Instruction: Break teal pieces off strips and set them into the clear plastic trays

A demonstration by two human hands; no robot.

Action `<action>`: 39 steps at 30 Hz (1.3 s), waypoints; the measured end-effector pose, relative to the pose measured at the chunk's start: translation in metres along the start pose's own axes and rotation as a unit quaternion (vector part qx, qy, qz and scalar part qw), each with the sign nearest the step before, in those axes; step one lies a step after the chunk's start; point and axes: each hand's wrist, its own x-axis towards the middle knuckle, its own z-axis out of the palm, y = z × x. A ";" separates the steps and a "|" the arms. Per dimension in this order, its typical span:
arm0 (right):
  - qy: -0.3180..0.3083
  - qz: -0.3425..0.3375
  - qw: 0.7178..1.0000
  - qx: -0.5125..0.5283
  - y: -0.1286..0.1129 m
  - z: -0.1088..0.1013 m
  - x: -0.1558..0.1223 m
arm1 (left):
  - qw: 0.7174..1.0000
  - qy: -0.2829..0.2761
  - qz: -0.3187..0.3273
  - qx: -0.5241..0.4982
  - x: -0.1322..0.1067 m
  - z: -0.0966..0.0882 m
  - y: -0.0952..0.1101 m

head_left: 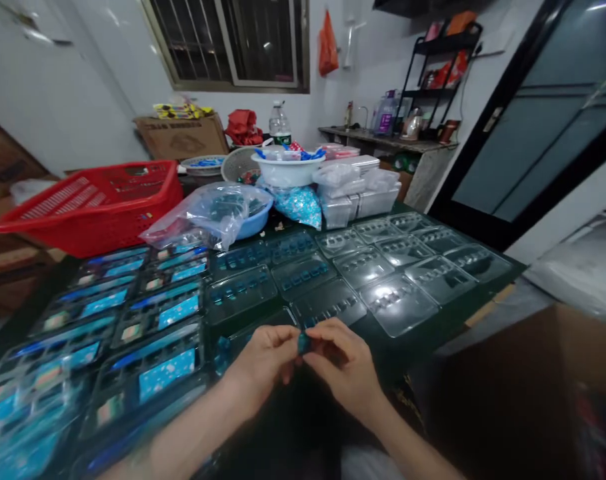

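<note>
Over the near side of the dark green table, my left hand [270, 357] and my right hand [343, 353] meet, both closed. Their fingertips pinch a small dark teal piece [304, 343] between them; its exact kind is too small to make out. Just left of my left hand lie more teal pieces [223, 352]. Beyond my hands sits a clear plastic tray [327, 303] with moulded slots. Trays behind it, such as one clear tray [241, 291], hold rows of small teal pieces.
Filled trays with blue patterned cards [167, 375] and pens cover the left side. Clear trays [397, 300] spread rightward. At the back stand a red basket [107, 207], a blue basin [255, 223] under plastic film, a white basin [289, 172] and stacked clear boxes [355, 193]. A cardboard box [507, 393] is at right.
</note>
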 end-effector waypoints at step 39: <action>-0.173 -0.032 0.887 -0.427 0.034 -0.044 0.064 | 0.921 0.184 0.125 0.321 -0.013 -0.087 0.009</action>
